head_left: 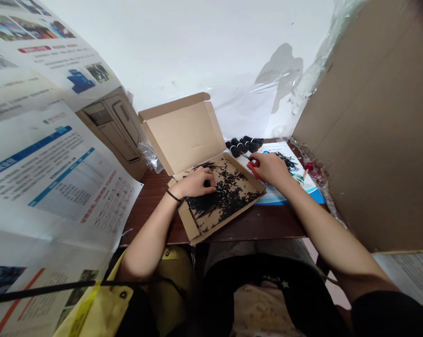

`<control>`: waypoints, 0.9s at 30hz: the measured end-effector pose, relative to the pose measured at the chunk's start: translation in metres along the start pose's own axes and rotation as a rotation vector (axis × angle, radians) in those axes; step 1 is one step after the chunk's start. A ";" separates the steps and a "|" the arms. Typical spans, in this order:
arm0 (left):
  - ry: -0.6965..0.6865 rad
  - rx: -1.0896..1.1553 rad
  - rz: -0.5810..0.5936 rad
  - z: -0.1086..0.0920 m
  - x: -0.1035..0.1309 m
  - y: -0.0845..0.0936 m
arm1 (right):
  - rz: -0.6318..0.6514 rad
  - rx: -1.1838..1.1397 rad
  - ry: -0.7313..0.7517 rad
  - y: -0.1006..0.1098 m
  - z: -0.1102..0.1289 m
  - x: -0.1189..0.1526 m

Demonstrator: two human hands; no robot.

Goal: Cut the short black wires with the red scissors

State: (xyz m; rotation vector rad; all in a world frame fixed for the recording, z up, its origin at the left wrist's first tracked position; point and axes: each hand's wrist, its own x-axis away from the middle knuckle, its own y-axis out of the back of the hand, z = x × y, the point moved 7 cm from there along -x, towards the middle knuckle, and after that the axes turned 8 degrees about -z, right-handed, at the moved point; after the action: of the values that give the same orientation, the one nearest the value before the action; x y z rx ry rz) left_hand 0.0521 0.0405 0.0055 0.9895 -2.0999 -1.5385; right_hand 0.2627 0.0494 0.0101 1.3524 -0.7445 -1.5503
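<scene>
An open cardboard box (190,224) holds thin black wire-like strands (200,204) at its left and many short black cut pieces (236,187) across the rest of its floor. Over the left part of the box, my left hand (194,181) is curled round a small bunch of black strands (207,183), whose dark end shows between thumb and fingers. Past the box's right edge, my right hand (270,167) grips red-handled scissors (255,169) with the blades pointing up and left. The fingers partly hide the scissors.
Several black bundles with white ties (244,145) lie behind the box. More loose black strands (287,161) rest on a blue-and-white sheet (281,199) at right. Printed paper (57,173) stands at left, a large cardboard panel (380,131) at right. The brown table's front edge (253,236) is close.
</scene>
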 end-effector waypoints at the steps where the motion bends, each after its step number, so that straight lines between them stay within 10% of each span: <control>1: 0.000 -0.017 -0.010 0.000 0.000 0.000 | 0.002 -0.005 0.004 -0.001 0.001 0.001; 14: -0.014 0.345 -0.111 -0.003 0.000 0.022 | -0.067 -0.120 0.101 -0.005 0.024 0.009; 19: 0.175 0.706 -0.329 0.006 -0.001 0.030 | -0.116 -0.502 0.070 0.004 0.032 0.010; 27: 0.302 1.252 -0.526 0.013 -0.008 0.007 | 0.382 -1.286 -0.246 -0.028 0.053 0.026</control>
State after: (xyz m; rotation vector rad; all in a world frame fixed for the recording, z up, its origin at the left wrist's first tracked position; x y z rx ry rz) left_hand 0.0470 0.0567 0.0085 2.0937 -2.5880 0.0540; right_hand 0.2047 0.0300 -0.0142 0.0629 -0.0213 -1.4151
